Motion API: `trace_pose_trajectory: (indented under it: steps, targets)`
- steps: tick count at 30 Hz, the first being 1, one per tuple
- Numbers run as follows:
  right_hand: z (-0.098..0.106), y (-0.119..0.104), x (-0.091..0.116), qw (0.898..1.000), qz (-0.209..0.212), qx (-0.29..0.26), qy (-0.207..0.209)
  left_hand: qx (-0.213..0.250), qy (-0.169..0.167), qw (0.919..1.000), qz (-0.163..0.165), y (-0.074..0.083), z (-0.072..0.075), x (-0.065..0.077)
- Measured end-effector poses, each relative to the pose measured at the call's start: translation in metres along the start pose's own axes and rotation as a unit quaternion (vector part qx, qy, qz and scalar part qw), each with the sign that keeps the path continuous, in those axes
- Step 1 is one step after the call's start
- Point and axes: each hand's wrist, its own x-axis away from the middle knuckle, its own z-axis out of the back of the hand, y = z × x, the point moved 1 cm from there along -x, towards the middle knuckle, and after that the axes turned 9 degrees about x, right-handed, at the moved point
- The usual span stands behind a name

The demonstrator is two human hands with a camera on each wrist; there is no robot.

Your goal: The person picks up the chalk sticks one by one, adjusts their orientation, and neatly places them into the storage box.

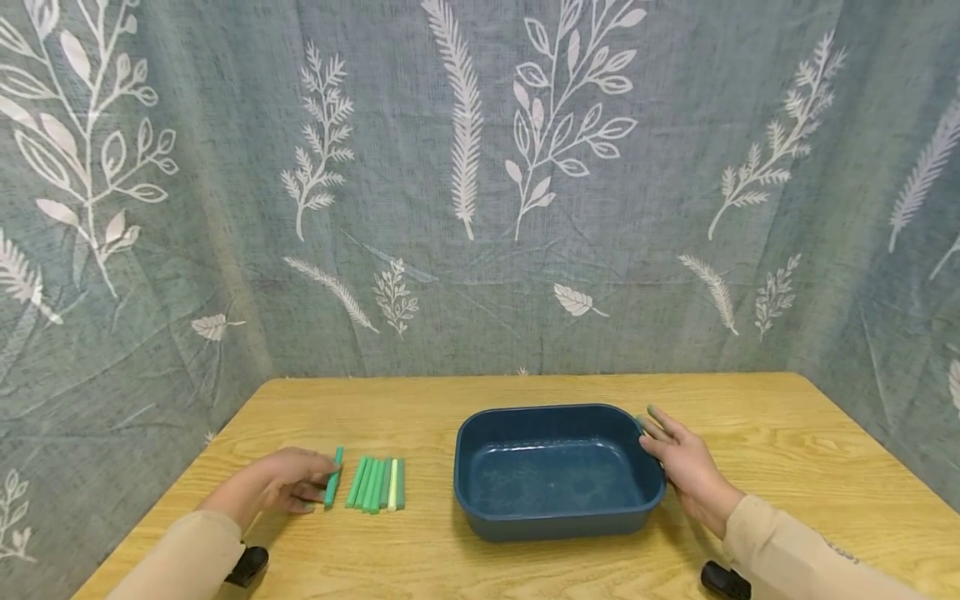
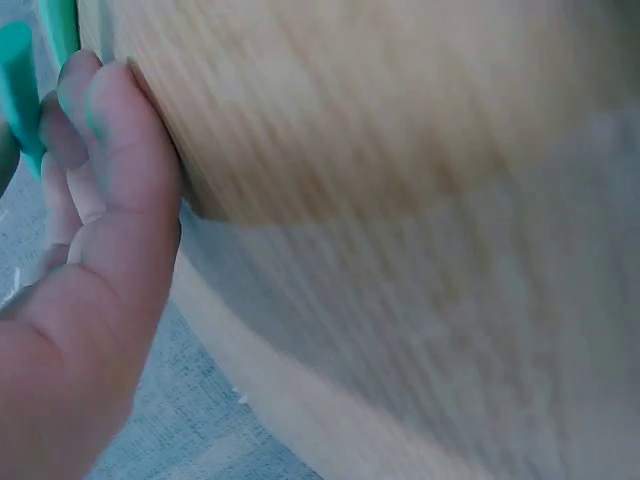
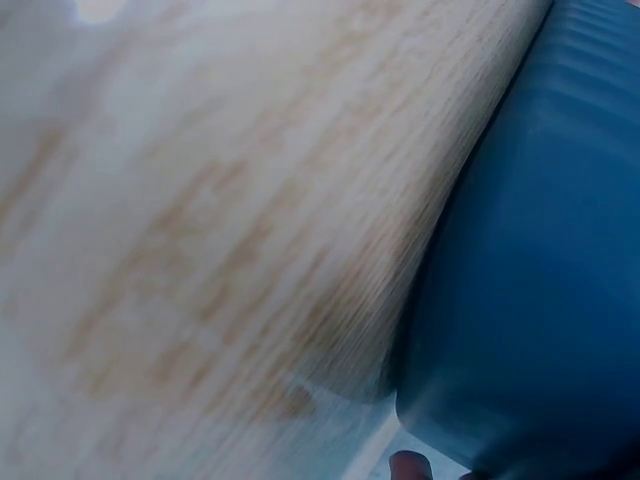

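Observation:
My left hand [image 1: 292, 477] pinches a teal-green chalk stick [image 1: 332, 483] between thumb and fingertips, just above or on the table at the left. In the left wrist view the same chalk [image 2: 17, 85] shows at the upper left edge, next to curled fingers [image 2: 130, 140] with green smudges. Right of it, several green chalk sticks [image 1: 365, 483] and a pale yellow one [image 1: 393, 485] lie side by side. My right hand [image 1: 686, 462] rests against the right rim of a dark blue plastic basin [image 1: 558, 527], fingers mostly straight. No chalk shows inside the basin.
A wood-grain table [image 1: 420, 567] carries everything. Behind it and along both sides hangs a blue-grey curtain [image 1: 420, 317] with white leaf prints. The basin's outer wall [image 3: 530, 280] fills the right of the right wrist view.

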Motion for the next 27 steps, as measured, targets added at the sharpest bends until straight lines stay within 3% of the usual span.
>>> trace_pose_trajectory:
  steps: [10,16,21,27]
  targets:
    - [0.003,-0.001,0.0,1.0,-0.001,0.005,-0.001,0.105,-0.043,0.9932,-0.029,-0.003,-0.004,0.004]
    - [0.003,-0.001,-0.001,1.0,0.001,0.006,0.001,0.128,-0.056,0.9887,-0.054,-0.004,-0.005,0.01]
    - [0.001,0.0,-0.001,1.0,-0.001,0.008,0.003,0.157,-0.092,0.9805,-0.074,-0.007,-0.012,0.016]
    - [0.001,0.0,0.001,1.0,0.011,0.026,0.009,0.192,-0.074,0.9762,-0.068,-0.001,-0.029,0.018]
